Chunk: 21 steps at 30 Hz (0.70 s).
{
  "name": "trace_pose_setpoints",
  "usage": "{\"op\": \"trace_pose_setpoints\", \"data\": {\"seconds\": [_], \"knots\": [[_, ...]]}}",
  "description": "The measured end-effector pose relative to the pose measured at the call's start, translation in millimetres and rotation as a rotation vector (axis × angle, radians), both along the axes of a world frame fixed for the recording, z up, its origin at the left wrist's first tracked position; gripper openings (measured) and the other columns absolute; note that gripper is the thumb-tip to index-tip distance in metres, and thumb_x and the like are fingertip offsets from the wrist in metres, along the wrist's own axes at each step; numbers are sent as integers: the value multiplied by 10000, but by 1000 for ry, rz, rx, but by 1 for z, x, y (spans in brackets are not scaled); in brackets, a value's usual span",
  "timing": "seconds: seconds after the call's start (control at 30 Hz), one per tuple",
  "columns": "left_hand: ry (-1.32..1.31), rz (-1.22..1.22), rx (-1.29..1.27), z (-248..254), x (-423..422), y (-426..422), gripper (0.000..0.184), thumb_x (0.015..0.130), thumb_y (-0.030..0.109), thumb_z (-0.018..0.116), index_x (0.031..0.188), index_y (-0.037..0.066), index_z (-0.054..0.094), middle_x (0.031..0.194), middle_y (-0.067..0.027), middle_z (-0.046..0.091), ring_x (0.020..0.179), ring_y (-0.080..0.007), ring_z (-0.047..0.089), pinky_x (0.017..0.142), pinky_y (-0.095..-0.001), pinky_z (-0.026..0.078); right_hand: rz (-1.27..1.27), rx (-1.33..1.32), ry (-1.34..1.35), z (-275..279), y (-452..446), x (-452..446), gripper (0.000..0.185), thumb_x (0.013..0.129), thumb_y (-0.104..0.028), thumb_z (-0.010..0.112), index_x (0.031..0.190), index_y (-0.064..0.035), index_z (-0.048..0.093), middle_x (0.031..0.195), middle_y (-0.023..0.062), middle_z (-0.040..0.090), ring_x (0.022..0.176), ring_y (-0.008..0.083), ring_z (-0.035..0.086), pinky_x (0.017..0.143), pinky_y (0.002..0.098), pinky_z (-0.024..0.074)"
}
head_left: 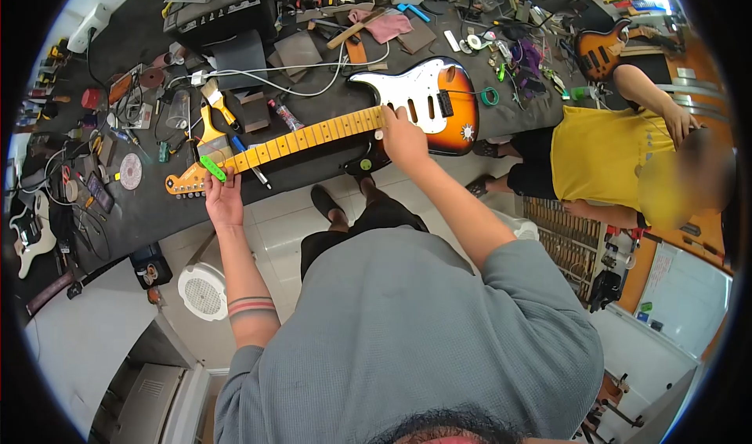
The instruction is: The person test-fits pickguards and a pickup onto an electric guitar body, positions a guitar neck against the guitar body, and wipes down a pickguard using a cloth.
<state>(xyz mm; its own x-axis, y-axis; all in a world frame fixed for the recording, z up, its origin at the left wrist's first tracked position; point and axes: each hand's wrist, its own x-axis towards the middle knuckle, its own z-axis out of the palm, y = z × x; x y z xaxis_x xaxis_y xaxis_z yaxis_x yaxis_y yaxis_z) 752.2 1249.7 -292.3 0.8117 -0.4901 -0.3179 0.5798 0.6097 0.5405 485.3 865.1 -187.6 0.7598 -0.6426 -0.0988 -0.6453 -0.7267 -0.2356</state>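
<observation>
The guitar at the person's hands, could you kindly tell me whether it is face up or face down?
The guitar is face up: its white pickguard and fretted neck show toward the camera.

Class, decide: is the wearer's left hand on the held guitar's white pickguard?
No, the left hand is by the headstock, away from the pickguard.

Bright, even light filled the fisheye view.
White glare burned at two o'clock; the floor (270, 264) toward eight o'clock shone pale against the dark workbench (325, 107) toward eleven. The guitar (337, 130) looked sharp. Black corners ringed the round view, with bluish fringes on its rim, and straight lines bowed near the edges. At three o'clock, another person's head (697, 170) was smeared to a blur.
</observation>
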Motion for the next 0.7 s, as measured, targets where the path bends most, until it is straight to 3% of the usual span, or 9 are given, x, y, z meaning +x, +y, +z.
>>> {"op": "trace_pose_setpoints", "data": {"seconds": [0.17,0.27,0.4,0.5,0.6,0.63,0.7], "knots": [[-7,5,51,7,0,-5,318,1095,163,651,1407,155,590,1232,-55,752,1192,-278,725,1135,-527,484,154,67,69,-19,0,-21,640,968,-89,619,1583,-64,445,1269,221,611,912,405,749,742,515,622],[-17,11,76,4,2,-6,318,1093,175,658,1404,168,592,1240,-44,749,1204,-270,719,1116,-517,488,76,107,-51,-29,6,-24,679,963,-73,609,1609,-44,399,1287,232,609,946,424,743,754,516,623],[-19,27,113,2,0,-8,308,1092,188,663,1392,192,598,1257,-22,743,1224,-254,709,1101,-503,485,75,193,46,-27,1,-26,774,951,-62,600,1673,-47,319,1342,251,593,972,440,739,816,534,619],[18,40,182,8,2,-14,302,1089,207,670,1383,204,601,1262,-5,740,1228,-242,704,1092,-496,484,86,210,77,-24,-5,-30,809,979,-87,584,1717,-93,253,1283,248,669,1006,423,739,808,529,607],[48,41,273,22,5,-10,294,1088,230,675,1373,203,606,1282,0,732,1200,-223,702,1079,-490,492,95,339,174,-13,-12,-29,915,918,-36,585,1744,-87,194,1113,224,750,943,404,761,803,528,599],[44,37,281,28,7,-7,288,1090,234,670,1370,199,610,1303,-4,726,1193,-219,700,1075,-492,497,101,338,234,-3,-12,-27,953,911,-40,587,1755,-89,145,962,201,778,896,387,769,778,515,591],[28,-10,277,51,10,-17,318,1087,211,664,1396,173,600,1317,-32,718,1142,-209,694,1077,-482,520,116,355,241,-4,-18,-28,965,910,-50,591,1757,-94,131,974,212,780,879,392,769,776,514,592]]}}
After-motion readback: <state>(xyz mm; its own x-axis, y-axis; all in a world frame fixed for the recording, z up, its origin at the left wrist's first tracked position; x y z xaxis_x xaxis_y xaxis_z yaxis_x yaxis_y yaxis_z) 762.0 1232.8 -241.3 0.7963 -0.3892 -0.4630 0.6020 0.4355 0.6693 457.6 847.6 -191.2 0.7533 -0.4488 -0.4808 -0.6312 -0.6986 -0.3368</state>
